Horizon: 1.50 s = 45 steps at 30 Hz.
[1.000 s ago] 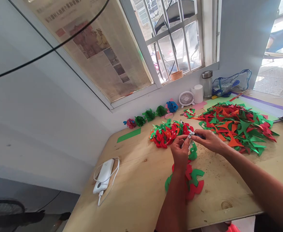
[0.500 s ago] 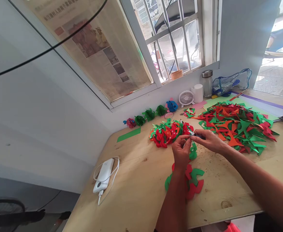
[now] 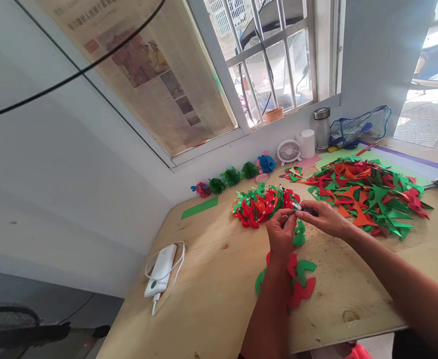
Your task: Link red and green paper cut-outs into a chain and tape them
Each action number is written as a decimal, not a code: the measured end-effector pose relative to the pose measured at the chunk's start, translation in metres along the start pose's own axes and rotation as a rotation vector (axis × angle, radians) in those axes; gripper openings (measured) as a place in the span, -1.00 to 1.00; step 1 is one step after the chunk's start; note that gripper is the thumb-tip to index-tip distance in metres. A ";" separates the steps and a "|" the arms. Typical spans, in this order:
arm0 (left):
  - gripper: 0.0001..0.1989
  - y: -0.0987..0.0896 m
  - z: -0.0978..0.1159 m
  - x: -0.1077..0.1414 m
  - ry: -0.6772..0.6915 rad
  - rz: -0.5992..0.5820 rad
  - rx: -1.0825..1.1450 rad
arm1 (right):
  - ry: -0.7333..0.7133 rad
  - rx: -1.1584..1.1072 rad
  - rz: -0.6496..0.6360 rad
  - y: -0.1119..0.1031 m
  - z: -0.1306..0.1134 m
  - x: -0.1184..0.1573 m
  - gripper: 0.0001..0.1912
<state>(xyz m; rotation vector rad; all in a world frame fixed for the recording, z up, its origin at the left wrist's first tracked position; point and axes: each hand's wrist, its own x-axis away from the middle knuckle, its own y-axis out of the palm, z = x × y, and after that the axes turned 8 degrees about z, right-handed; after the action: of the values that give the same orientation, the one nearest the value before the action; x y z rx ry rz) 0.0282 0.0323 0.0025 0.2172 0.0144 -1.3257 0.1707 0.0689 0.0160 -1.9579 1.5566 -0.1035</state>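
My left hand (image 3: 281,230) is closed, its fingers pinched on something too small to make out. Beside it my right hand (image 3: 323,217) is wrapped round a small dark tool (image 3: 308,211), whose pale tip meets the left fingertips. Just behind the hands lies a heap of folded red and green paper pieces (image 3: 258,207) with small white patches. Curved red and green cut-outs (image 3: 304,284) rest on the table near my left forearm, which partly covers them.
A large pile of red, orange and green paper scraps (image 3: 368,194) lies at the right. A white power bank (image 3: 162,269) with a cable is at the left. Along the wall stand paper balls (image 3: 231,176), a small fan (image 3: 289,151) and a glass bottle (image 3: 322,130).
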 end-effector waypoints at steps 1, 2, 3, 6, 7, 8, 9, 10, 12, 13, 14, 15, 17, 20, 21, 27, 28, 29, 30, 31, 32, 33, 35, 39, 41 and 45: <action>-0.64 0.000 0.000 0.000 0.001 -0.003 0.003 | 0.000 0.000 0.001 0.000 0.000 0.000 -0.52; -0.64 0.000 0.000 0.000 0.002 -0.006 0.007 | 0.000 0.001 0.001 0.001 0.001 0.000 -0.52; -0.65 0.000 0.000 0.000 0.001 -0.008 0.010 | -0.002 0.003 0.001 0.001 0.001 0.000 -0.52; -0.66 0.000 0.000 0.000 -0.007 -0.002 0.010 | -0.011 0.017 0.008 0.001 0.002 0.000 -0.53; -0.66 0.001 0.000 0.000 -0.010 0.002 0.009 | -0.014 0.024 0.010 0.001 0.002 0.000 -0.53; -0.65 0.001 0.000 0.000 -0.013 0.007 0.011 | -0.018 0.030 0.013 0.001 0.002 0.000 -0.53; -0.65 0.001 0.000 0.000 -0.017 0.011 0.012 | -0.022 0.037 0.014 0.001 0.002 0.001 -0.54; -0.64 0.001 0.000 0.000 -0.020 0.015 0.012 | -0.025 0.043 0.017 0.001 0.002 0.001 -0.54; -0.64 0.001 0.000 0.000 -0.020 0.018 0.013 | -0.035 0.059 0.025 0.001 0.001 0.001 -0.56; -0.64 0.001 0.000 0.000 -0.016 0.017 0.013 | -0.038 0.070 0.033 0.001 0.000 0.001 -0.56; -0.63 0.001 0.000 0.000 -0.013 0.014 0.012 | -0.042 0.082 0.043 0.001 -0.001 0.001 -0.56; -0.63 0.001 0.000 0.000 -0.012 0.013 0.011 | -0.046 0.091 0.052 0.000 -0.002 0.001 -0.56; -0.64 0.001 0.001 0.000 -0.011 0.015 0.012 | -0.054 0.098 0.064 0.000 -0.003 0.001 -0.56; -0.65 0.002 0.002 0.001 -0.011 0.021 0.021 | -0.060 0.098 0.073 0.000 -0.003 0.001 -0.57; -0.65 0.002 0.003 0.001 -0.010 0.021 0.024 | -0.062 0.101 0.077 0.001 -0.002 0.001 -0.57; -0.64 0.001 0.003 0.001 -0.008 0.018 0.000 | -0.073 0.127 0.122 0.001 -0.003 0.001 -0.58; -0.64 0.001 0.003 0.001 -0.005 0.016 -0.002 | -0.072 0.127 0.124 0.001 -0.003 0.001 -0.59; -0.64 0.001 0.003 0.001 -0.001 0.012 -0.001 | -0.070 0.128 0.126 0.002 -0.003 0.001 -0.59; -0.64 0.001 0.003 0.001 0.005 0.010 0.000 | -0.067 0.128 0.128 0.002 -0.003 0.001 -0.59; -0.65 0.001 0.003 0.001 0.010 0.009 0.002 | -0.065 0.128 0.132 0.002 -0.003 0.002 -0.59; -0.65 0.001 0.003 0.001 0.013 0.010 0.003 | -0.063 0.126 0.137 0.002 -0.003 0.002 -0.59; -0.65 0.001 0.003 0.001 0.016 0.010 0.002 | -0.062 0.122 0.142 0.002 -0.003 0.002 -0.58; -0.65 0.001 0.003 0.000 0.026 0.014 -0.009 | -0.054 0.111 0.153 0.002 -0.002 0.001 -0.56; -0.66 0.000 0.001 -0.001 0.034 0.038 -0.021 | 0.008 0.092 0.188 0.002 -0.001 0.000 -0.55; -0.67 0.000 0.001 -0.001 0.023 0.051 -0.012 | 0.019 0.053 0.213 0.001 -0.002 0.000 -0.55; -0.69 0.001 0.004 0.000 0.029 0.063 -0.008 | 0.040 -0.090 0.206 -0.001 -0.008 0.001 -0.57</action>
<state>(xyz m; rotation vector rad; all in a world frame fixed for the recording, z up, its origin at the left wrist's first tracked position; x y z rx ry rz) 0.0286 0.0324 0.0063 0.2285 0.0369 -1.2595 0.1681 0.0649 0.0231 -1.8594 1.8077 0.0131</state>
